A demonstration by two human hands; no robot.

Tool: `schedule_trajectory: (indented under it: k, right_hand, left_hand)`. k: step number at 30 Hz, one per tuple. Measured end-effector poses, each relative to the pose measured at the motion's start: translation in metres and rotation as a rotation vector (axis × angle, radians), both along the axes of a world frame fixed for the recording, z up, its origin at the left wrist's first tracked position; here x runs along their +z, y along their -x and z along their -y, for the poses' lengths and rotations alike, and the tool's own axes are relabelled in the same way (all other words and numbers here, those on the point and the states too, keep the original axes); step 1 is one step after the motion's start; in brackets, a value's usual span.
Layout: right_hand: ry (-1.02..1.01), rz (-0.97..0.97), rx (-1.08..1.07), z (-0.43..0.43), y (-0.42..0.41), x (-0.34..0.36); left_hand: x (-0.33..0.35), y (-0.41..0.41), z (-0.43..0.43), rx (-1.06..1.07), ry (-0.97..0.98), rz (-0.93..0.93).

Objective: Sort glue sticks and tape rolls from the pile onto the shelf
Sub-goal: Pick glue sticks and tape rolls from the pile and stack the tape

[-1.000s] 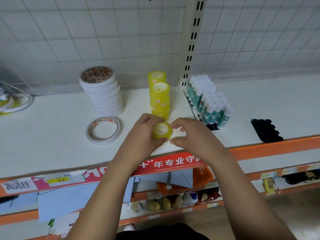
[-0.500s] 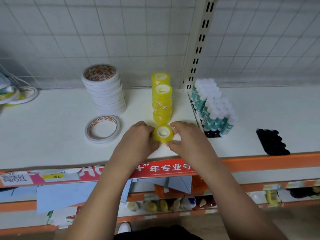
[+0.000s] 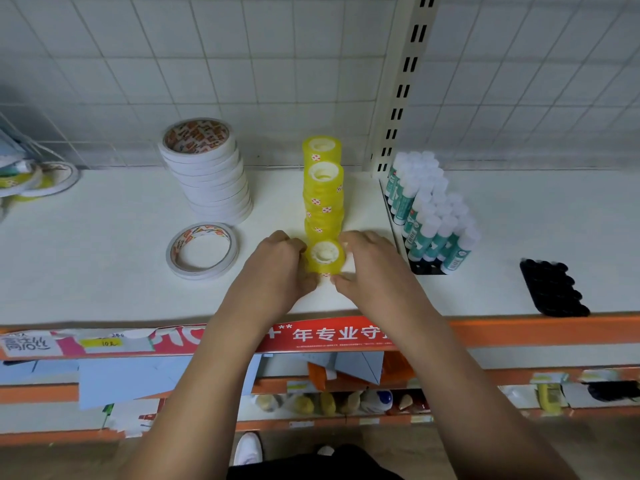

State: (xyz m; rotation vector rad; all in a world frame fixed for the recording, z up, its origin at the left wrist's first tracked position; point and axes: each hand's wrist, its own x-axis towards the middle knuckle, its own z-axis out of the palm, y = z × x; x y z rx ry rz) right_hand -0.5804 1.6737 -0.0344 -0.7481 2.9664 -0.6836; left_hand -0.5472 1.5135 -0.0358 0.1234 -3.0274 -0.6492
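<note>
1. The left hand (image 3: 277,268) and right hand (image 3: 374,268) are together pinching one yellow roll (image 3: 325,259). Their fingers are curling on its left and right sides, and the thumbs are meeting near its front edge.
2. The yellow roll is lying flat with its core hole facing up, just in front of the yellow stack (image 3: 323,199) on the white shelf (image 3: 104,271). Whether it is touching the shelf cannot be told.
3. The yellow stack is standing several rolls high, and a second yellow column (image 3: 321,148) is showing just behind it, near the grid wall.
4. A white stack (image 3: 207,174) of wider tape rolls is standing left of the yellow stack.
5. A loose white roll (image 3: 202,251) is lying flat just in front of the white stack, near the left hand but apart from it.
6. Right of the yellow stack, past the slotted post (image 3: 401,84), glue sticks (image 3: 429,213) with white caps are standing in tight rows in a black holder. They are near the right hand but not touching it.
7. A black tray (image 3: 554,289) is lying well to the right, at the shelf's front edge.
8. At the far left, a pile (image 3: 34,178) of rolls is sitting partly out of frame.
9. A red strip (image 3: 329,336) with printed characters is running along the orange front edge under both wrists.
10. Blue sheets (image 3: 121,379) are lying on the level below.
</note>
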Motion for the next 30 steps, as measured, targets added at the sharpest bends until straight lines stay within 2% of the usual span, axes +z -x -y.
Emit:
schedule_trajectory:
  k: [5, 10, 20, 30]
  right_hand:
    - [0.089, -0.094, 0.036, 0.012, -0.014, 0.015]
    - [0.138, -0.067, 0.18, 0.069, -0.028, 0.03]
    - [0.157, -0.046, 0.475, 0.255, -0.096, 0.03]
    - [0.138, -0.054, 0.455, 0.416, -0.134, 0.023]
  left_hand:
    - [0.008, -0.022, 0.015, 0.037, 0.011, -0.089]
    - [0.024, -0.065, 0.054, 0.161, 0.088, -0.192]
    - [0.024, -0.182, 0.21, 0.48, 0.163, -0.18]
    - [0.021, -0.22, 0.373, 0.468, 0.154, -0.205]
